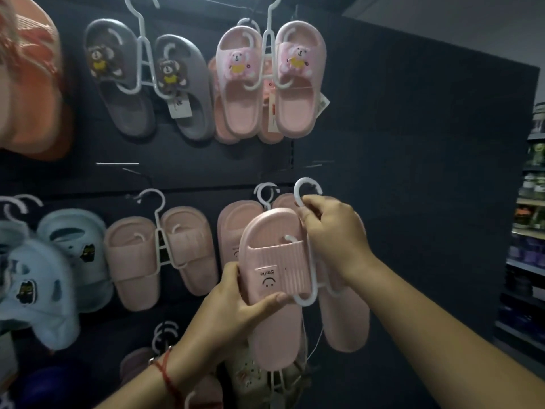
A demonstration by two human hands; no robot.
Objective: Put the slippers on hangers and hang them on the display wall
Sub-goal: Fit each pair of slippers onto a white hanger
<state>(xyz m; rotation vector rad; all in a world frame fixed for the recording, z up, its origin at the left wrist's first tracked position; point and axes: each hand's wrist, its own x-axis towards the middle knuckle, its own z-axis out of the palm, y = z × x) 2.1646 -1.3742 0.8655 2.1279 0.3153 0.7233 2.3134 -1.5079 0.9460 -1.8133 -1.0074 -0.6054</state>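
Note:
I hold a pair of pink slippers on a white plastic hanger (306,190) in front of the dark display wall (413,128). The left slipper (272,261), marked "Smile" with a smiley face, is threaded on one hanger arm. My left hand (236,305) grips that slipper's strap from below. The right slipper (345,314) hangs mostly hidden behind my right hand (333,231), which pinches the hanger's stem just under its hook. The hook is near a wall peg where another pink pair (236,225) hangs.
Hung pairs fill the wall: grey bear slippers (147,84), pink bear slippers (265,81), plain pink ones (159,252), light blue ones (59,261). An orange cap (29,84) hangs at far left. Store shelves (528,231) stand at right. More slippers hang low (265,376).

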